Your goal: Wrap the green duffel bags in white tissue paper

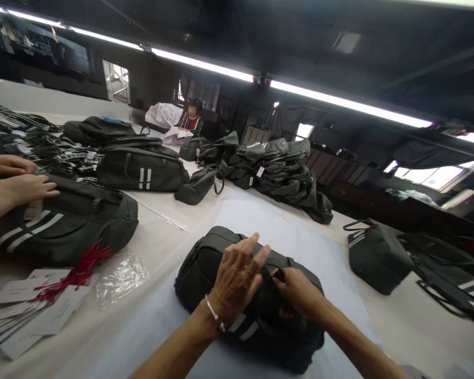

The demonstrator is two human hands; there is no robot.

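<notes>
Before me a dark duffel bag [209, 258] with two white stripes lies on a white sheet. My left hand [237, 276], with a bracelet at the wrist, is over the top of the bag, fingers stretched out and apart. At the bag's right half, my right hand [298, 289] is closed around a dark carry handle [270, 279]. The fingertips of that hand are partly hidden behind the handle. Both forearms cover part of the bag's near side and its stripes.
At left, another person's hands [23, 187] work on a striped duffel bag [102, 221]. Hang tags [55, 310] with red strings and a clear plastic bag [120, 279] lie nearby. A bag pile [276, 168] stands behind; a small bag [375, 258] sits right. A seated person [192, 122] is farther back.
</notes>
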